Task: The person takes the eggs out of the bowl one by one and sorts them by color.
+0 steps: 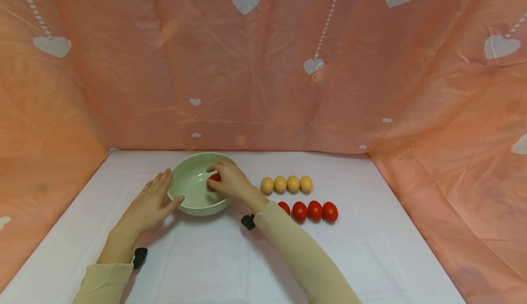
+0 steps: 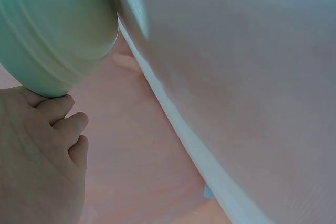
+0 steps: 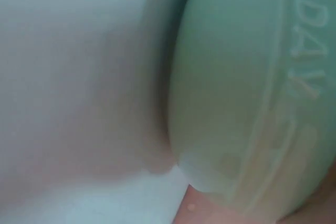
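On the white table stands a light green bowl point(image 1: 187, 189). My right hand point(image 1: 233, 180) reaches in over its right side and pinches a red egg point(image 1: 212, 183) between thumb and fingers, low inside the bowl. At the bowl's left side, my left hand point(image 1: 147, 207) rests its fingers and thumb against the rim; in the left wrist view that hand point(image 2: 39, 150) touches the bowl's outer wall point(image 2: 58, 40). The bowl's side point(image 3: 226, 87), with raised letters, fills much of the right wrist view, and the red egg is hidden there.
Right of the bowl lies a row of yellow eggs point(image 1: 287, 184). Nearer me is a row of red eggs point(image 1: 314, 211), its left end partly covered by my right sleeve point(image 1: 300, 253). An orange curtain with hearts point(image 1: 263, 89) encloses the table's point(image 1: 206, 258) back and sides.
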{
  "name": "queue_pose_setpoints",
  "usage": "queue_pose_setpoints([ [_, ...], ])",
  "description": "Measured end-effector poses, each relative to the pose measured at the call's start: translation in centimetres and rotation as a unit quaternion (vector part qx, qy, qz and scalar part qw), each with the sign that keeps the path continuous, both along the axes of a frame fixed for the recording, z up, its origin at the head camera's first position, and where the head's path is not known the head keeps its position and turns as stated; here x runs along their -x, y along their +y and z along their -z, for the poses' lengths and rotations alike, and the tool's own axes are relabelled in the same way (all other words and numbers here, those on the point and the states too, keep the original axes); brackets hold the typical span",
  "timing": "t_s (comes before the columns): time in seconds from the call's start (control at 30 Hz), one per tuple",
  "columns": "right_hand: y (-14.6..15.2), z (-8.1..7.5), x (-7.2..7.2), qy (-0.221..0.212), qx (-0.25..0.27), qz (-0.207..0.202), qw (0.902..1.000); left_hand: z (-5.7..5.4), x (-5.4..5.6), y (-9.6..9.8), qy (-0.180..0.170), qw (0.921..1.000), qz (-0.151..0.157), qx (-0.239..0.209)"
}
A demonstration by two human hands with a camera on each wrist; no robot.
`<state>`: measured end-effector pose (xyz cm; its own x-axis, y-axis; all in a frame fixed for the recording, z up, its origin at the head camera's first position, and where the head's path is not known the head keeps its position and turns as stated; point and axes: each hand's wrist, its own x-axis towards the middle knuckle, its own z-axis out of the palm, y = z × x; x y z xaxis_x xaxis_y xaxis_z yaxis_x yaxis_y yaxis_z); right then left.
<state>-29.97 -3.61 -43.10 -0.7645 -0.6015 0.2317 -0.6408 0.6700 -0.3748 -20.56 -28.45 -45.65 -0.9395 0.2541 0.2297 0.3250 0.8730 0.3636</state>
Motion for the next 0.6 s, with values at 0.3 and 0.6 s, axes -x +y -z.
queue_pose_setpoints([
  [0.3,-0.45,0.38,-0.18,0.012,-0.059,-0.002,0.9982,-0.02,-0.04,-0.01,0.005,1.0,0.004,0.001],
  [0.6,-0.49,0.32,-0.05,0.0,-0.078,-0.004,0.997,0.08,0.01,-0.02,0.003,1.0,0.002,0.0],
])
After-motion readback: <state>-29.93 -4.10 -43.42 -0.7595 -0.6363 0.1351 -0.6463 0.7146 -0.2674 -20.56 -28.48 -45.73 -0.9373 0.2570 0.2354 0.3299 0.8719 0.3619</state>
